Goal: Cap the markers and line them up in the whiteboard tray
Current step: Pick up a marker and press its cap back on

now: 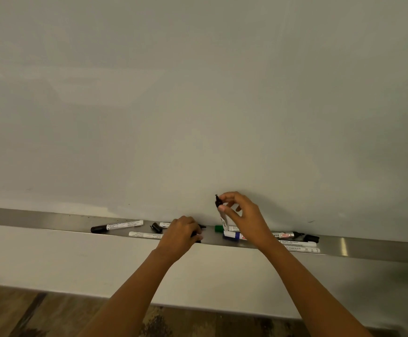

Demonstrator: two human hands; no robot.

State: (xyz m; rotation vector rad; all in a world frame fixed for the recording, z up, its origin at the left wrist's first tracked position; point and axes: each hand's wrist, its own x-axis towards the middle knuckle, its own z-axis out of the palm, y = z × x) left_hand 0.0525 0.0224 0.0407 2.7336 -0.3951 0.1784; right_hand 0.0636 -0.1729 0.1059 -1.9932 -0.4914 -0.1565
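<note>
Markers (125,225) lay along the tray's (52,221) middle. Right hand's (244,215) grip pinched one marker (222,221) upright, black tip up; left hand's (181,234) grip curled round a black piece (196,235) by the front edge. Labels were unreadable.

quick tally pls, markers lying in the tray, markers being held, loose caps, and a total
markers lying in the tray: 8, some partly hidden
upright marker held in the right hand: 1
loose black caps in the tray: 2
total: 11
</note>
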